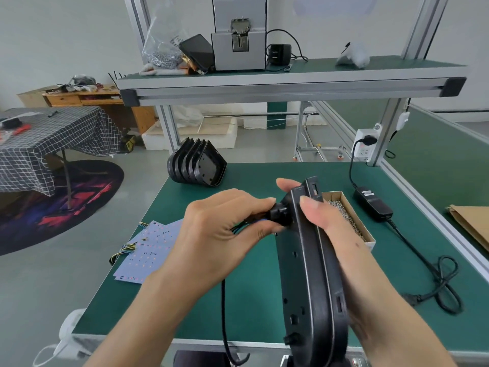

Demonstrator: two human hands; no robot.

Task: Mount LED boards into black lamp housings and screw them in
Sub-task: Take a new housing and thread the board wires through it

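Note:
A black lamp housing [307,271] stands on edge over the green bench, its back towards me. My right hand [325,221] grips its upper rim from the right. My left hand [222,229] pinches a round black fitting [280,214] on the housing's back, with coloured wires running out under the fingers. Several white LED boards [148,247] with yellow and blue leads lie fanned at the bench's left edge. A stack of empty black housings [197,166] stands at the far left corner of the mat. A cardboard box of small screws [346,218] sits just behind my right hand.
A black power adapter [371,203] and its coiled cable [444,284] lie on the right. A wall socket [363,147] is fixed to the frame post. The upper shelf [291,75] carries a grey screw feeder [238,35]. A black cable [225,313] hangs over the front edge.

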